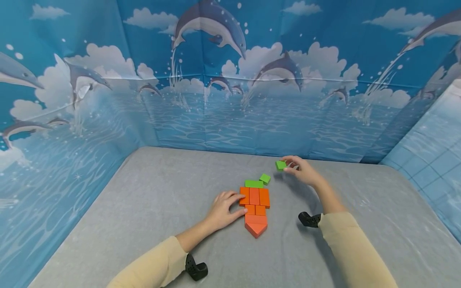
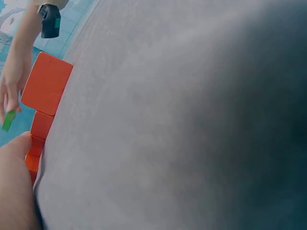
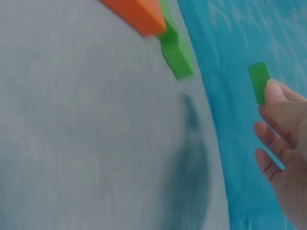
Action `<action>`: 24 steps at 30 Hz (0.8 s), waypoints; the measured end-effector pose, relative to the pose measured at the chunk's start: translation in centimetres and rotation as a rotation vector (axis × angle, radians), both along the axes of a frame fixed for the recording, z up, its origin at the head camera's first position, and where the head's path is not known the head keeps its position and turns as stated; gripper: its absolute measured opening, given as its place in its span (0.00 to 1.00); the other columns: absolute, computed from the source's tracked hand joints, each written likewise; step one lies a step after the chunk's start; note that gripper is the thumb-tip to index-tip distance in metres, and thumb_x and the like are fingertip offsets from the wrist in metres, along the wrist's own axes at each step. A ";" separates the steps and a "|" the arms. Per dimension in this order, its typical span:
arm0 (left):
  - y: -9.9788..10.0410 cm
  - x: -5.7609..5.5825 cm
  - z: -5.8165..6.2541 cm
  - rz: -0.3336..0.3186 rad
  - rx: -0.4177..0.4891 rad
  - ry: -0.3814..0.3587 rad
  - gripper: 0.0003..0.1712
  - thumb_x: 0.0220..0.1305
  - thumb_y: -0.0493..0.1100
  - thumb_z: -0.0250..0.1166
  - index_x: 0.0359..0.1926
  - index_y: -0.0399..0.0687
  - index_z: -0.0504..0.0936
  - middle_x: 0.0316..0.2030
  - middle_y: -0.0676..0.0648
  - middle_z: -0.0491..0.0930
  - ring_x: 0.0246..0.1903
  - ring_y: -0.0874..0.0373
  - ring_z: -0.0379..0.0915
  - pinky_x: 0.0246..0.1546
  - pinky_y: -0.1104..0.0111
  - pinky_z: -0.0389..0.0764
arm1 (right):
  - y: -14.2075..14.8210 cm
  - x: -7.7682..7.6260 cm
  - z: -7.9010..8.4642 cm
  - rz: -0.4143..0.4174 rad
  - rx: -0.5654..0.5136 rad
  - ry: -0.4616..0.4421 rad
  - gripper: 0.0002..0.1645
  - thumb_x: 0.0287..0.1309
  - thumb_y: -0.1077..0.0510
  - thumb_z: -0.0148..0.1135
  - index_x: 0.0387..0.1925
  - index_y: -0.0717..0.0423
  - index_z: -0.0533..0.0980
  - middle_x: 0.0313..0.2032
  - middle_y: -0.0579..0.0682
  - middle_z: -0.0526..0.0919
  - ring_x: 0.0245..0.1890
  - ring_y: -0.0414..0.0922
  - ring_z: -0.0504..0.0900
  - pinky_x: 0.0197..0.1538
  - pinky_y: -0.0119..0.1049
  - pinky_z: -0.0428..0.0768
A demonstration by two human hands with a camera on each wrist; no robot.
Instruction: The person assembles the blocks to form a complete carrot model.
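Orange blocks point(image 1: 254, 197) lie flat together on the grey cloth, ending in a pointed orange block point(image 1: 256, 229) at the near end. A long green block point(image 1: 254, 184) adjoins their far end, and a small green block point(image 1: 265, 179) sits tilted at its right corner. My left hand point(image 1: 222, 210) rests at the left side of the orange blocks, fingertips and thumb touching them. Up and to the right, my right hand point(image 1: 300, 170) pinches another green block point(image 3: 259, 82) between thumb and finger, raised above the cloth. In the left wrist view the left thumb point(image 2: 19, 146) touches an orange block.
Grey cloth point(image 1: 162, 192) covers the table surface. A blue curtain printed with dolphins point(image 1: 216, 116) stands behind its far edge and along the sides. Black devices point(image 1: 196, 268) are strapped at both wrists.
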State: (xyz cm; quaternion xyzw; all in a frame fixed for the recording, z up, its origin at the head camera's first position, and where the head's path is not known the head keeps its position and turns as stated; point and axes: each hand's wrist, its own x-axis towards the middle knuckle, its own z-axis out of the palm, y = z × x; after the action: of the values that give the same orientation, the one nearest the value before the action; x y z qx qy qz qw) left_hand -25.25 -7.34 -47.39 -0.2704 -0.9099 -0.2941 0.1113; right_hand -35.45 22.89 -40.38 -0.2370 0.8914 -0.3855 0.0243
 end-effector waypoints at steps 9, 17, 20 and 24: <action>-0.1 0.0 0.0 -0.002 0.009 -0.002 0.27 0.58 0.58 0.61 0.56 0.54 0.75 0.51 0.49 0.73 0.51 0.55 0.65 0.53 0.58 0.65 | -5.3 -0.9 0.5 0.122 0.013 -0.018 0.21 0.62 0.60 0.54 0.56 0.62 0.68 0.46 0.61 0.71 0.43 0.52 0.70 0.43 0.44 0.72; 0.0 -0.2 0.0 -0.005 0.001 0.004 0.26 0.58 0.59 0.60 0.55 0.54 0.76 0.51 0.49 0.73 0.50 0.55 0.65 0.53 0.58 0.65 | -8.1 -1.8 -0.3 0.199 0.113 0.001 0.20 0.61 0.63 0.55 0.54 0.62 0.70 0.42 0.58 0.75 0.40 0.50 0.73 0.43 0.43 0.73; 0.0 -0.2 0.1 -0.008 0.007 -0.002 0.26 0.58 0.58 0.61 0.55 0.53 0.76 0.50 0.49 0.73 0.50 0.55 0.65 0.53 0.58 0.66 | -8.8 -1.9 -0.6 0.220 0.154 0.023 0.19 0.61 0.62 0.55 0.54 0.62 0.71 0.41 0.57 0.75 0.39 0.49 0.73 0.43 0.44 0.74; -0.1 -0.2 0.0 -0.009 0.006 -0.010 0.26 0.58 0.58 0.60 0.55 0.53 0.75 0.51 0.49 0.73 0.51 0.55 0.65 0.53 0.57 0.65 | -9.8 -1.9 -0.8 0.240 0.180 0.027 0.19 0.61 0.62 0.55 0.54 0.62 0.71 0.41 0.57 0.75 0.39 0.49 0.74 0.43 0.43 0.74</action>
State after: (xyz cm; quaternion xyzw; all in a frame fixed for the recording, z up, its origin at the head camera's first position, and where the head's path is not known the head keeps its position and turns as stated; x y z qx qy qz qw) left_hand -25.43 -7.40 -47.35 -0.2726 -0.9084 -0.2987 0.1063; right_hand -37.34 13.12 -41.20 -0.3437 0.8880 -0.2950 0.0794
